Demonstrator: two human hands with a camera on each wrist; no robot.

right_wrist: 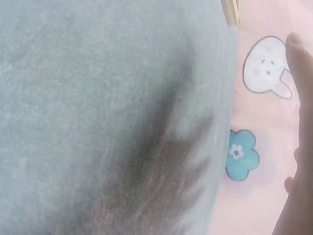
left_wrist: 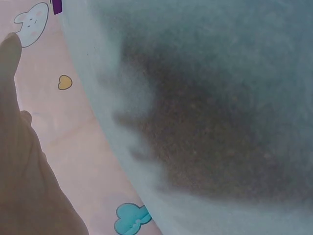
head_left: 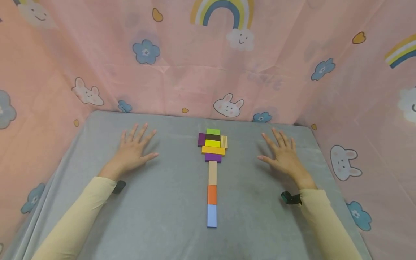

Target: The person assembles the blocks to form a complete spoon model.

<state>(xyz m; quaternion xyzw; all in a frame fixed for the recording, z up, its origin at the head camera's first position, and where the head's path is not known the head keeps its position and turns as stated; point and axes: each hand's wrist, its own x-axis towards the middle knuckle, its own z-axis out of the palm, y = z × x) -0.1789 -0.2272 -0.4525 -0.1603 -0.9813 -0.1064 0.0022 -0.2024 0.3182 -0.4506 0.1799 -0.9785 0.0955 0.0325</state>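
Observation:
Coloured wooden blocks lie in a figure down the middle of the grey cloth, in the head view. Its stem has a blue block [head_left: 212,216], an orange block [head_left: 212,194] and a beige block [head_left: 212,173]. Above come a purple block [head_left: 213,157] and a wider amber block [head_left: 213,150]. The top cluster holds a yellow block [head_left: 212,143], a black block [head_left: 213,137], a green block [head_left: 213,131], a dark purple block [head_left: 202,139] and a striped block [head_left: 224,142]. My left hand [head_left: 132,150] and right hand [head_left: 283,155], fingers spread, hold nothing on either side.
The grey cloth [head_left: 169,216] covers the table. A pink curtain [head_left: 182,83] with rabbits, flowers and rainbows stands behind and along both sides. In the wrist views, each hand casts a dark shadow on the cloth.

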